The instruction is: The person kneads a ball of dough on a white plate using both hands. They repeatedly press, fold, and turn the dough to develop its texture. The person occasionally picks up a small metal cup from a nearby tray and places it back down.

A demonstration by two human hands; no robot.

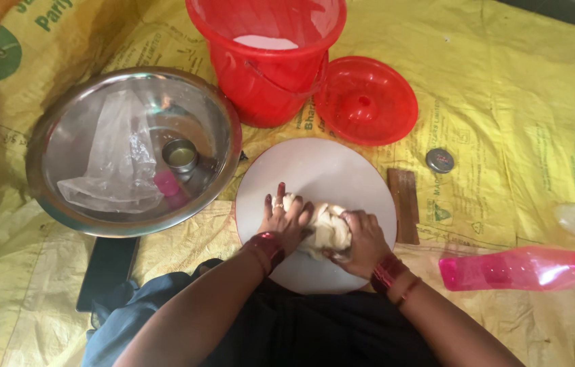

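A lump of pale dough (326, 228) lies on a round white board (321, 170) in front of me. My left hand (284, 217) presses flat on the dough's left side, fingers spread, a ring on one finger. My right hand (362, 238) is curled around the dough's right side and grips it. Both wrists wear red bangles.
A large steel bowl (56, 136) at the left holds a clear plastic bag, a small steel cup and a pink cap. A red bucket (267, 61) and its red lid (365, 100) stand behind the board. A pink bottle (525, 267) lies at right, a dark flat slab (106, 268) at left.
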